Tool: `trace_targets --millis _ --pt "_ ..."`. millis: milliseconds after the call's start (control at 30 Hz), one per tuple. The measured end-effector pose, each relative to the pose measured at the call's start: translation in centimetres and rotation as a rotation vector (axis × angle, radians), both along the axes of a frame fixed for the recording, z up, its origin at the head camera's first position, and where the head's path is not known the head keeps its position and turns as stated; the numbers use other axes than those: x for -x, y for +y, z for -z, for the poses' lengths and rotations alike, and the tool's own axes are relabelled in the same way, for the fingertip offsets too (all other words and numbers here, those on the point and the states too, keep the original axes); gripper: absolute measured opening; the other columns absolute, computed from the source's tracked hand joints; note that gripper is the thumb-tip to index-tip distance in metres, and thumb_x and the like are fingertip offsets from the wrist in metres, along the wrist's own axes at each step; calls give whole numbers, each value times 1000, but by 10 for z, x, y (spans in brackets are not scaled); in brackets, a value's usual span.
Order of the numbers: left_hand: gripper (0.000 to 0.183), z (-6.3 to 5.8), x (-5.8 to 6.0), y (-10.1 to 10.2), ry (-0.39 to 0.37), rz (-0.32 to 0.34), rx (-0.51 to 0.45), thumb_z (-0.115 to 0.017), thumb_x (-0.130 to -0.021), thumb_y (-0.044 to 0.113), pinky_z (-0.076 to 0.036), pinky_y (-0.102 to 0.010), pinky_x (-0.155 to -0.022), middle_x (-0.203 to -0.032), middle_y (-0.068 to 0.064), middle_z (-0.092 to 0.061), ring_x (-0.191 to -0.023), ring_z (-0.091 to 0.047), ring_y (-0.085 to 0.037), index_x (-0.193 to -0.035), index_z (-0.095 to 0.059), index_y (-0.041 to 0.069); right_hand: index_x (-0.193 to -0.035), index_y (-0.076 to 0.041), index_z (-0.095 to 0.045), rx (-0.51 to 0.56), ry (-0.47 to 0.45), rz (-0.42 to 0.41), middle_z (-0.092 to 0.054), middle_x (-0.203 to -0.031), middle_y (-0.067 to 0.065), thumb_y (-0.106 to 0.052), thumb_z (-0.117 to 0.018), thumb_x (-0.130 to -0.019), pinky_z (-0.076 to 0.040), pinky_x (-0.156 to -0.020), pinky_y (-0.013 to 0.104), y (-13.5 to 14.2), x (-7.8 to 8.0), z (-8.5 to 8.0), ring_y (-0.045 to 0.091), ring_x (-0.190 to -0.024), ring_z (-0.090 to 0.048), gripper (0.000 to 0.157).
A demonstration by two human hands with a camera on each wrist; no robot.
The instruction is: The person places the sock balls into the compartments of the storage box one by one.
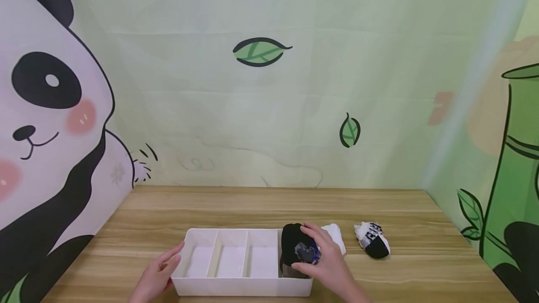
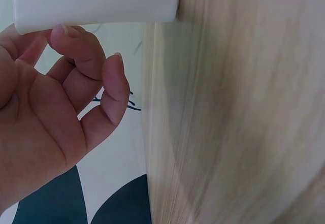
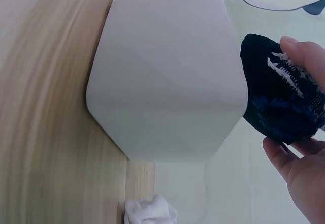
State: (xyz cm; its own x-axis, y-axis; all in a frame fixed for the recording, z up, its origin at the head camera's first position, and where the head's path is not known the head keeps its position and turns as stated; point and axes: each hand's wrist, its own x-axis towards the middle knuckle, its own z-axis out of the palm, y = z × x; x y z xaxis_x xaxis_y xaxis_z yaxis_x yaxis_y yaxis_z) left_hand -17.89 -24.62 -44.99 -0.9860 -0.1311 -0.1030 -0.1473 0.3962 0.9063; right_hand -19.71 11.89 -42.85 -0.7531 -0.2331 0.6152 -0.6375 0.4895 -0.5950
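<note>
My right hand (image 1: 330,261) grips a rolled black sock (image 1: 292,242) with a grey and blue pattern, thumb on the near side and fingers on the far side. The sock is at the rightmost compartment of a white divided box (image 1: 242,287). In the right wrist view, the sock (image 3: 277,92) shows at the edge of the box's end wall (image 3: 167,71). Beneath it in the head view, a grey-brown patch shows inside that compartment. My left hand (image 1: 156,272) rests its fingertips at the box's left end; in the left wrist view its fingers (image 2: 116,89) are loosely bent.
A white bundle (image 1: 334,237) lies behind my right hand, partly hidden. Farther right on the wooden table (image 1: 252,209) is a black-and-white rolled sock (image 1: 372,241). The box's three left compartments show bare floors. A printed cloth backdrop (image 1: 303,106) rises behind the table.
</note>
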Motion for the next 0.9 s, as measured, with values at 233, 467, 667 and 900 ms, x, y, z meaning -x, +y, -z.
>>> trace_targets --millis 233,467,667,900 --pt "39 -1 0 1 -3 -4 14 -42 -94 13 -33 -21 -43 -59 -4 -43 -44 -35 -12 -133 -41 5 -116 -2 -56 -11 51 -25 -50 -122 10 -18 -85 -54 -42 -84 43 -10 4 2 26 -109 -48 70" --pt "39 -2 -1 1 -1 -2 16 -42 -95 12 -33 -21 -43 -62 -6 -47 -44 -35 -12 -133 -40 4 -117 -5 -56 12 -17 -39 -50 -122 11 -18 -84 -56 -39 -79 50 -23 3 4 25 -110 -47 68" --pt "39 -3 -2 3 -8 -10 19 -43 -94 11 -33 -21 -43 -59 -4 -43 -44 -35 -13 -132 -41 5 -118 -5 -55 -22 25 -74 -48 -125 8 -19 -85 -56 -43 -83 39 -33 6 9 24 -110 -45 70" --pt "39 -4 -2 3 -17 -14 26 -43 -94 11 -32 -21 -43 -57 -3 -39 -44 -35 -13 -133 -41 4 -117 -6 -55 -62 40 -78 -49 -124 9 -21 -85 -55 -42 -84 41 -43 10 12 24 -110 -46 71"
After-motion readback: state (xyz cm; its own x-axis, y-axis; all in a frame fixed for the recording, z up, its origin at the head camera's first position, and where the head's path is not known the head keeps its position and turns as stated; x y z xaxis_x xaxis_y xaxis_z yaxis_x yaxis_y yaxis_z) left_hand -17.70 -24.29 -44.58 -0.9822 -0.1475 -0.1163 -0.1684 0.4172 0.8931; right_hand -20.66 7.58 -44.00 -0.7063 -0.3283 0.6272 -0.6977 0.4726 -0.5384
